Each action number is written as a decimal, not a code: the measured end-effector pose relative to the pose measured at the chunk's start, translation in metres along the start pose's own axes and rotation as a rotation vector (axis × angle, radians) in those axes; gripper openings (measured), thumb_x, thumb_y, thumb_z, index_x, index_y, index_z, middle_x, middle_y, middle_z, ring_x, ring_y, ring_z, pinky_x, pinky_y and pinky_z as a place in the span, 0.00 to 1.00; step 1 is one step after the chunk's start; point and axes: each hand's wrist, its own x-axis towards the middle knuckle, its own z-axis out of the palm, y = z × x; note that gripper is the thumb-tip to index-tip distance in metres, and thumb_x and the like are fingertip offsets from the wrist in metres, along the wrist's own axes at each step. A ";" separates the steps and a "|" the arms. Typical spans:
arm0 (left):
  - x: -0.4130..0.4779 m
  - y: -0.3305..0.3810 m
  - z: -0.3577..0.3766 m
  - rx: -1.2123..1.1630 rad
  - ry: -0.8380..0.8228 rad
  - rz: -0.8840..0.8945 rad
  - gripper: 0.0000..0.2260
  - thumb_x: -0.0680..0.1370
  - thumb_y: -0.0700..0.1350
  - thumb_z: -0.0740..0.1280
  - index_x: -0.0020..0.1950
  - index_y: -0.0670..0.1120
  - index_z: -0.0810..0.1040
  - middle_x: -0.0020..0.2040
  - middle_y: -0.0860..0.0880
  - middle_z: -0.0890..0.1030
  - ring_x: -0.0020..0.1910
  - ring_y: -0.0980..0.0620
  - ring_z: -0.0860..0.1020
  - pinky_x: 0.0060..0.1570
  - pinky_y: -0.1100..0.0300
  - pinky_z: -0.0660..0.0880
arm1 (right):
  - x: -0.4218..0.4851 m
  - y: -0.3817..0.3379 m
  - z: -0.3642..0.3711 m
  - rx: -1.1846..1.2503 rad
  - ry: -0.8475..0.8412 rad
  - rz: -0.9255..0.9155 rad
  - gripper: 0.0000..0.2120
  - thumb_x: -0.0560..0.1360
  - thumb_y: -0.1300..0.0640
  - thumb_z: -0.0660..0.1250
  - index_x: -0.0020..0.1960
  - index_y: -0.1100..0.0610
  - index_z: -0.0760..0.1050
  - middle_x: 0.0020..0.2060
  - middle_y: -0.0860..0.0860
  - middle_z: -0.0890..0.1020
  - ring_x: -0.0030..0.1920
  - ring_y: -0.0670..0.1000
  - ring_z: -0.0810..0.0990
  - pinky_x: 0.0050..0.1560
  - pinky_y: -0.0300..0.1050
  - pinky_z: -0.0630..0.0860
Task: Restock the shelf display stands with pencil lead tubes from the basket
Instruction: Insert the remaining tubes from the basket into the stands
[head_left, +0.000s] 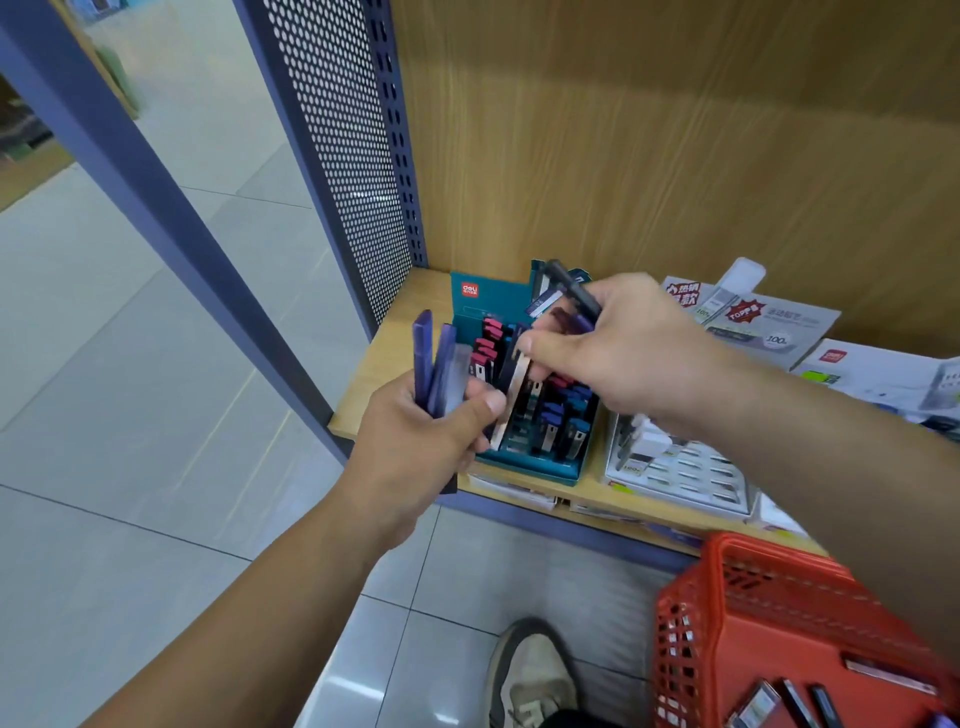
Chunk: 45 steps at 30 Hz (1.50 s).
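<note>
A teal display stand (519, 470) sits at the left end of the wooden shelf, its slots holding pencil lead tubes with red, blue and dark caps. My left hand (415, 447) hovers just in front of the stand's left side, closed around a bunch of purple and clear lead tubes (435, 366) that stick up. My right hand (623, 348) is over the stand, pinching dark lead tubes (571, 301) between thumb and fingers. The red basket (691, 623) is at the lower right with a few tubes (795, 701) on its bottom.
A white display stand (680, 467) and grey-white cartons (769, 322) stand to the right on the shelf. A blue perforated panel (343, 156) closes the shelf's left side. My shoe (535, 675) rests on the tiled floor below.
</note>
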 end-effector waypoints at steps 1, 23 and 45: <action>0.001 0.000 -0.002 -0.037 0.027 -0.021 0.04 0.79 0.41 0.73 0.49 0.41 0.80 0.35 0.44 0.79 0.30 0.52 0.74 0.31 0.60 0.72 | 0.004 -0.001 -0.003 -0.043 0.023 -0.034 0.09 0.77 0.54 0.74 0.44 0.60 0.82 0.32 0.52 0.84 0.25 0.42 0.74 0.26 0.36 0.69; 0.002 -0.016 -0.010 -0.413 0.004 -0.322 0.06 0.82 0.48 0.70 0.48 0.48 0.76 0.40 0.48 0.75 0.31 0.53 0.70 0.30 0.59 0.69 | 0.047 0.043 0.034 -0.514 0.042 -0.176 0.11 0.79 0.50 0.71 0.40 0.48 0.75 0.32 0.44 0.76 0.35 0.50 0.76 0.35 0.45 0.71; 0.002 -0.021 -0.008 -0.416 -0.025 -0.253 0.06 0.82 0.47 0.69 0.50 0.46 0.76 0.41 0.47 0.74 0.32 0.52 0.69 0.29 0.59 0.69 | 0.042 0.045 0.036 -0.663 0.064 -0.278 0.13 0.79 0.55 0.68 0.40 0.48 0.68 0.35 0.46 0.71 0.42 0.56 0.76 0.36 0.45 0.68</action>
